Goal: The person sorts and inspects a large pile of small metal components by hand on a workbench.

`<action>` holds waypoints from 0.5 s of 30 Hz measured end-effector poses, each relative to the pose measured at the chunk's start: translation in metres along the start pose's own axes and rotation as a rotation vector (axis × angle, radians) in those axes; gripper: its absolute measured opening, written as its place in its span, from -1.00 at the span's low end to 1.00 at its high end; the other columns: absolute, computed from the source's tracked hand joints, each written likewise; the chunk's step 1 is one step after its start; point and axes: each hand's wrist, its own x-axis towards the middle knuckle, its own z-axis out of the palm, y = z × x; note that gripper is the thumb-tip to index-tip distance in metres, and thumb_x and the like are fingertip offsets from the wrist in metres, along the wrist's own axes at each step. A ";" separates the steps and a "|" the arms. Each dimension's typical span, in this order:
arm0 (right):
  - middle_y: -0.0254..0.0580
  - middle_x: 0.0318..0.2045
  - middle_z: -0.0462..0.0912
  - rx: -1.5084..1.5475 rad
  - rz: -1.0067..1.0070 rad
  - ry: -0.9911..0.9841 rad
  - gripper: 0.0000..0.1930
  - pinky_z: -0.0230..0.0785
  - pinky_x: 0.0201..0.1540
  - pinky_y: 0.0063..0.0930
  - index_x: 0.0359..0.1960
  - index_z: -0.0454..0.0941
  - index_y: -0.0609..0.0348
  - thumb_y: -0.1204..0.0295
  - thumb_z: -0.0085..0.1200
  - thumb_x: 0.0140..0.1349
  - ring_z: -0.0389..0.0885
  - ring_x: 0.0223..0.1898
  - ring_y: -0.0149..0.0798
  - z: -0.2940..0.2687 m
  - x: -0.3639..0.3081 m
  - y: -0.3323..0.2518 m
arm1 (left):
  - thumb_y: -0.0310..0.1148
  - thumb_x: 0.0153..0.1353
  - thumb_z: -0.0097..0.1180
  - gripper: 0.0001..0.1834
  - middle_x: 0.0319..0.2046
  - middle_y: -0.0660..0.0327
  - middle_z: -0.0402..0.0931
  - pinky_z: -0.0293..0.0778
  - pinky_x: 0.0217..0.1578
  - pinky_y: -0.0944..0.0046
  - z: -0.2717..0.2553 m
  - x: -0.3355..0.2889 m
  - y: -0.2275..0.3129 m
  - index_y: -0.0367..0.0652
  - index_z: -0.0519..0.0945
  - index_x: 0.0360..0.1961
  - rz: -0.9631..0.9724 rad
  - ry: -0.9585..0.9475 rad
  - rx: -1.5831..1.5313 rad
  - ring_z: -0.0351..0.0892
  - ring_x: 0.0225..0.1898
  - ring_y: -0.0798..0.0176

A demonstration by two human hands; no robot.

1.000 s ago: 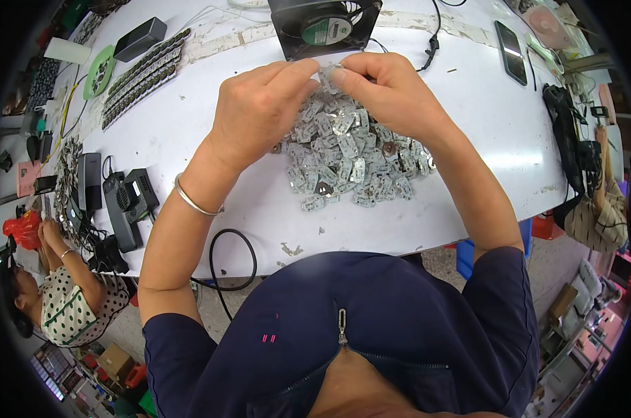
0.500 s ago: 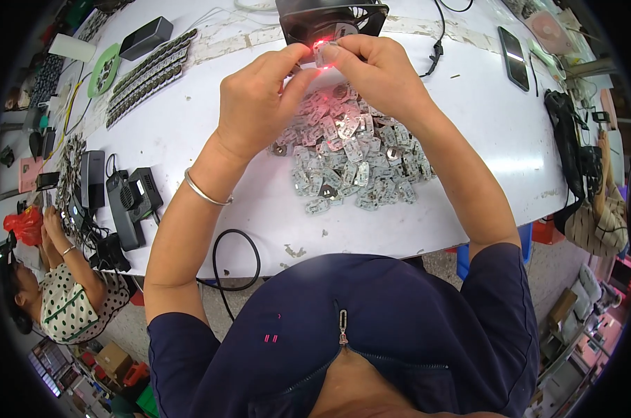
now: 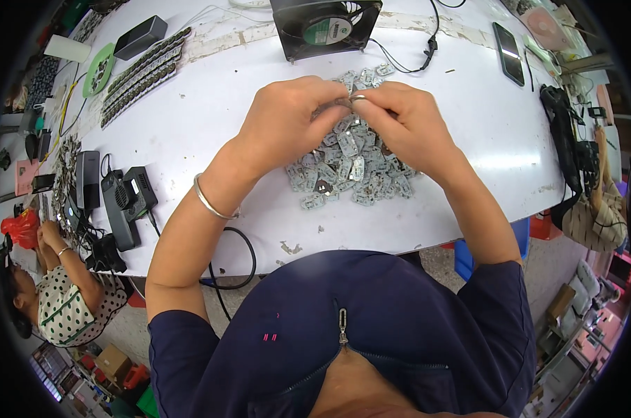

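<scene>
A heap of small pale-grey plastic parts with metal bits (image 3: 350, 166) lies on the white table (image 3: 273, 233) in front of me. Above its far half, my left hand (image 3: 291, 118) and my right hand (image 3: 411, 129) meet fingertip to fingertip. Both are closed in a pinch. A small shiny metal piece (image 3: 358, 97) shows between thumb and finger of the right hand. Whatever the left fingers hold is mostly covered by them. Just beyond my hands stands a black square fan (image 3: 326, 31).
Strips of small dark parts (image 3: 144, 76), a green tray (image 3: 99, 70) and a black box (image 3: 140, 37) lie at the far left. Black chargers (image 3: 124, 209) sit nearer. A phone (image 3: 508, 53) lies at right. A co-worker in a dotted top (image 3: 71, 306) is at the left.
Both hands have come back toward me from the fan, to over the heap. The red glow on the fingers and heap is gone, and the fan's front now shows.
</scene>
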 end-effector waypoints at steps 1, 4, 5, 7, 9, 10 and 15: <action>-0.22 -0.61 0.48 -0.002 0.001 0.002 -0.73 0.26 -0.45 -0.40 -0.44 0.59 0.31 0.32 0.09 0.27 0.39 -0.56 -0.33 -0.003 -0.004 -0.001 | -0.39 0.04 0.30 -0.64 -0.38 0.14 0.63 0.53 -0.33 0.24 -0.001 0.000 0.000 -0.12 0.62 -0.08 -0.014 -0.032 -0.012 0.60 -0.44 0.15; -0.21 -0.60 0.48 0.064 0.087 0.112 -0.80 0.27 -0.42 -0.38 -0.40 0.61 0.28 0.37 0.10 0.26 0.40 -0.54 -0.32 -0.011 -0.007 -0.009 | -0.51 -0.01 0.32 -0.46 -0.26 0.22 0.63 0.47 -0.33 0.40 -0.013 0.003 0.009 -0.14 0.56 0.08 -0.042 -0.055 -0.140 0.57 -0.34 0.39; -0.22 -0.60 0.47 0.117 0.068 0.057 -0.80 0.27 -0.42 -0.40 -0.40 0.62 0.28 0.37 0.10 0.26 0.41 -0.54 -0.32 -0.010 -0.004 -0.013 | -0.51 -0.01 0.32 -0.46 -0.26 0.22 0.63 0.47 -0.33 0.40 -0.016 0.003 0.011 -0.14 0.56 0.08 -0.038 -0.059 -0.142 0.57 -0.34 0.39; -0.24 -0.61 0.47 0.213 0.074 -0.047 -0.78 0.27 -0.42 -0.42 -0.42 0.62 0.30 0.37 0.10 0.26 0.41 -0.53 -0.34 -0.005 0.001 -0.019 | -0.54 -0.07 0.30 -0.34 -0.16 0.25 0.59 0.45 -0.32 0.44 -0.021 0.003 0.014 -0.13 0.50 0.17 -0.182 -0.118 -0.289 0.51 -0.32 0.44; -0.24 -0.62 0.48 0.244 0.068 -0.071 -0.77 0.26 -0.44 -0.42 -0.43 0.62 0.30 0.36 0.11 0.25 0.41 -0.54 -0.34 0.000 0.005 -0.018 | -0.55 -0.08 0.28 -0.31 -0.15 0.25 0.57 0.44 -0.33 0.45 -0.025 0.006 0.017 -0.13 0.48 0.19 -0.209 -0.133 -0.307 0.48 -0.34 0.47; -0.23 -0.62 0.49 0.276 0.063 -0.101 -0.76 0.25 -0.45 -0.42 -0.45 0.62 0.31 0.35 0.11 0.25 0.40 -0.55 -0.34 0.002 0.006 -0.018 | -0.57 -0.09 0.26 -0.29 -0.14 0.25 0.55 0.44 -0.35 0.47 -0.026 0.005 0.018 -0.13 0.46 0.21 -0.241 -0.145 -0.326 0.45 -0.36 0.50; -0.21 -0.63 0.50 0.282 0.110 -0.216 -0.74 0.25 -0.47 -0.41 -0.47 0.61 0.32 0.34 0.11 0.24 0.40 -0.57 -0.35 0.004 0.019 -0.024 | -0.52 -0.05 0.25 -0.32 -0.14 0.16 0.57 0.47 -0.37 0.41 -0.029 0.001 0.016 -0.14 0.45 0.20 -0.298 -0.148 -0.359 0.51 -0.40 0.43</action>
